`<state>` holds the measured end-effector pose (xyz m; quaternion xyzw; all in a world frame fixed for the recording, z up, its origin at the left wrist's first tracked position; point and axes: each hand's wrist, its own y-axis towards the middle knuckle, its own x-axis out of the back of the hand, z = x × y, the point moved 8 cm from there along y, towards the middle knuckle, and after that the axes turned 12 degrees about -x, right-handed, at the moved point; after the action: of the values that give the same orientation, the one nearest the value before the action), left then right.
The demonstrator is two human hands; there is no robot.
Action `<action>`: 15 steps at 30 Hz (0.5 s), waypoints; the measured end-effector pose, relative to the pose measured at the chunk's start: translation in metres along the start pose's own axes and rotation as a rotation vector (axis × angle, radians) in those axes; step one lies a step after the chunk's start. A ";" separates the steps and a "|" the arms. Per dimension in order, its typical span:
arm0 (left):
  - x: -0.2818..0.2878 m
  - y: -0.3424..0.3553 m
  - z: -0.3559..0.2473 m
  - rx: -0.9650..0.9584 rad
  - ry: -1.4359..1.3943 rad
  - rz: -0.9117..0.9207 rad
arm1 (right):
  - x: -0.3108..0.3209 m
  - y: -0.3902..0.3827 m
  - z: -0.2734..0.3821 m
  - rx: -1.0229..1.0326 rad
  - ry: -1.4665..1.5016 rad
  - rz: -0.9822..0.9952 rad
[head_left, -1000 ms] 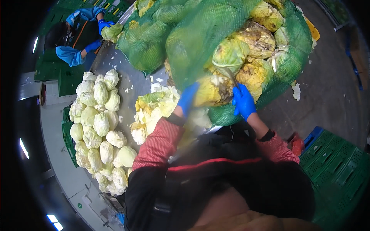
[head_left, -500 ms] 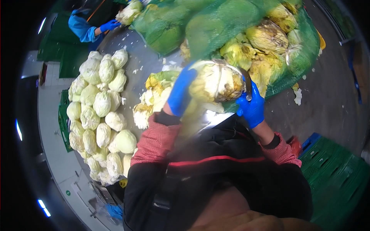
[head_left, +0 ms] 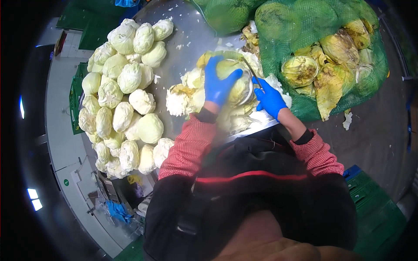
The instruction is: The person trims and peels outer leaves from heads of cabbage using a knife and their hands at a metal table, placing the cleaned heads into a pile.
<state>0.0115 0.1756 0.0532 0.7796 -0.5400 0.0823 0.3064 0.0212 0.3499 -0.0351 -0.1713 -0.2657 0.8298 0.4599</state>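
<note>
My left hand (head_left: 220,82), in a blue glove, grips a pale green cabbage (head_left: 235,74) with fingers spread over its left side. My right hand (head_left: 269,96), also gloved in blue, is closed on the handle of a knife (head_left: 251,69), whose dark blade reaches up along the cabbage's right side. Loose white and yellow leaves (head_left: 183,98) lie beneath and around both hands on the steel table (head_left: 177,56). Right of them, a green mesh bag (head_left: 296,108) holds browned, yellowed cabbages (head_left: 339,50).
Many pale trimmed cabbages (head_left: 130,78) are piled on the left. Another full mesh bag (head_left: 222,13) lies at the far edge. Green crates (head_left: 78,104) stand left and lower right (head_left: 370,195). A bit of blue at the top edge (head_left: 126,2) may be a co-worker's glove or sleeve.
The cabbage and both hands moved from the mesh bag onto the leaf pile. The view shifted, so the co-worker has mostly left the picture and the table's contents appear elsewhere.
</note>
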 end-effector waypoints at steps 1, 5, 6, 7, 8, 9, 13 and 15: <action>0.001 0.002 0.010 0.080 -0.054 -0.005 | 0.004 -0.005 0.002 -0.036 -0.066 -0.008; 0.005 0.006 0.039 0.325 -0.292 -0.057 | 0.016 -0.019 0.016 -0.155 -0.443 -0.154; 0.004 0.005 0.040 0.392 -0.367 -0.086 | 0.014 -0.015 0.009 -0.156 -0.432 -0.161; 0.006 0.008 0.041 0.364 -0.331 -0.127 | 0.012 -0.021 0.037 0.185 -0.524 -0.349; 0.004 0.009 0.041 0.362 -0.329 -0.118 | 0.007 -0.039 0.063 0.529 -0.606 -0.535; 0.004 0.008 0.040 0.362 -0.321 -0.128 | 0.004 -0.039 0.065 0.496 -0.671 -0.530; 0.002 0.007 0.040 0.370 -0.308 -0.143 | -0.017 -0.026 0.065 0.442 -0.795 -0.484; 0.006 0.009 0.040 0.324 -0.252 -0.176 | -0.018 -0.019 0.062 0.430 -0.810 -0.495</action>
<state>-0.0021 0.1464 0.0273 0.8669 -0.4835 0.0428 0.1132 0.0103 0.3253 0.0263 0.3296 -0.2787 0.7319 0.5273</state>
